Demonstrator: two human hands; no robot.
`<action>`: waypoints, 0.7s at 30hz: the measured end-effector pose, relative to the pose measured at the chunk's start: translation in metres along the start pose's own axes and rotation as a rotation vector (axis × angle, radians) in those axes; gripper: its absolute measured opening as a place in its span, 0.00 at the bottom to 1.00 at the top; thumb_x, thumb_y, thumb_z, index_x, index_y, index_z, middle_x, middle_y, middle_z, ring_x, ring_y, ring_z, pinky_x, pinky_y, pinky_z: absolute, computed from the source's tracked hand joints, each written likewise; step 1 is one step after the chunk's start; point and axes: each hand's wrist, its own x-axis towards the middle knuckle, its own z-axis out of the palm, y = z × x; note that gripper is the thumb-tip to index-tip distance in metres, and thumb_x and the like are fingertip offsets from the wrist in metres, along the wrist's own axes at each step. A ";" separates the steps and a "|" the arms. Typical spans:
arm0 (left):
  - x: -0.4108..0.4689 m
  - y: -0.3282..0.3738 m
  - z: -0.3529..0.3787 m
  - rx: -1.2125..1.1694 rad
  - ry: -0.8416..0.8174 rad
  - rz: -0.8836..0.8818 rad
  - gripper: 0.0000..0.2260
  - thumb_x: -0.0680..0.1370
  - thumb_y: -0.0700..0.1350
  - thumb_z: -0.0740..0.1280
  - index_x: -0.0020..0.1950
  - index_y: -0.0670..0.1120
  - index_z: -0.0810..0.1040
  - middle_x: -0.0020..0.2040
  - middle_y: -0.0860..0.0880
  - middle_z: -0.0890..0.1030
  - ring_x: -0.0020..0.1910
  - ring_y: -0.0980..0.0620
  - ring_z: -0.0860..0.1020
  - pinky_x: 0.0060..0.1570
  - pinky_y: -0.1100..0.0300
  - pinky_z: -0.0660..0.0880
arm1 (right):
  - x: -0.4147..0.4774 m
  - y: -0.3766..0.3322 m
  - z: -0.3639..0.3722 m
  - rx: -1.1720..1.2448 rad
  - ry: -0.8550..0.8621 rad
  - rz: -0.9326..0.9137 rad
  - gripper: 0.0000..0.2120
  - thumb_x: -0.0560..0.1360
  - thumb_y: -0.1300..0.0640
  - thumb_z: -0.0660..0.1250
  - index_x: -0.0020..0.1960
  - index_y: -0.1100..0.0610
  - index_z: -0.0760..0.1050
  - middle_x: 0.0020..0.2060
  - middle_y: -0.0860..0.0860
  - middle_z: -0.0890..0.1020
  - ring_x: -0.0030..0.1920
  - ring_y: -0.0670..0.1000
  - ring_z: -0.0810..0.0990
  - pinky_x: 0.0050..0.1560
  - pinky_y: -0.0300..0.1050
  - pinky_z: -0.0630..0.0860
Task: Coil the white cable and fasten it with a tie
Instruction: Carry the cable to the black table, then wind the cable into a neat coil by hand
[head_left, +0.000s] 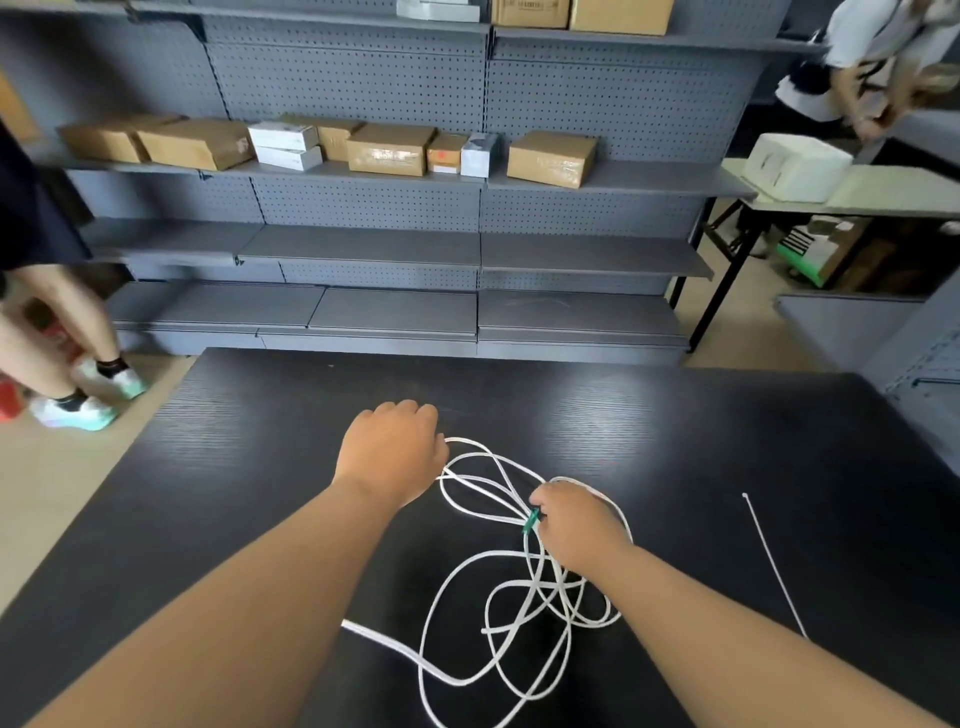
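No text, brand or number is legible. Marks present but unreadable:

(a) small carton (443, 150) on the middle shelf, with a red mark and a white sticker (444, 168) below it, both too blurred to read.
(b) top-shelf carton (530, 13), with a strip of dark print along its upper edge, too small to read.
(c) white box (797, 166) on the side table, with faint grey marks on its near face, not readable.
(d) white cartons (283, 137) on the middle shelf, with grey printing blurred past reading.
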 end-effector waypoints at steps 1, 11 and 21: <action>-0.001 -0.002 0.000 0.001 -0.005 -0.003 0.13 0.80 0.50 0.54 0.54 0.46 0.74 0.51 0.49 0.78 0.52 0.47 0.75 0.50 0.56 0.68 | 0.001 -0.005 0.004 0.017 -0.022 -0.005 0.11 0.70 0.64 0.58 0.32 0.54 0.61 0.34 0.50 0.70 0.43 0.56 0.73 0.33 0.43 0.66; -0.012 -0.028 -0.001 0.027 -0.045 0.015 0.13 0.80 0.51 0.54 0.53 0.47 0.74 0.51 0.49 0.78 0.51 0.47 0.75 0.50 0.56 0.69 | 0.011 -0.025 0.007 -0.391 -0.066 -0.099 0.16 0.76 0.64 0.57 0.63 0.58 0.70 0.61 0.53 0.73 0.63 0.56 0.70 0.63 0.48 0.68; -0.014 -0.042 0.003 0.011 -0.048 0.053 0.13 0.80 0.51 0.53 0.54 0.47 0.74 0.51 0.50 0.78 0.51 0.48 0.75 0.51 0.56 0.69 | 0.012 -0.035 -0.003 -0.536 -0.177 -0.111 0.16 0.76 0.68 0.56 0.61 0.62 0.74 0.60 0.57 0.76 0.62 0.57 0.73 0.60 0.49 0.71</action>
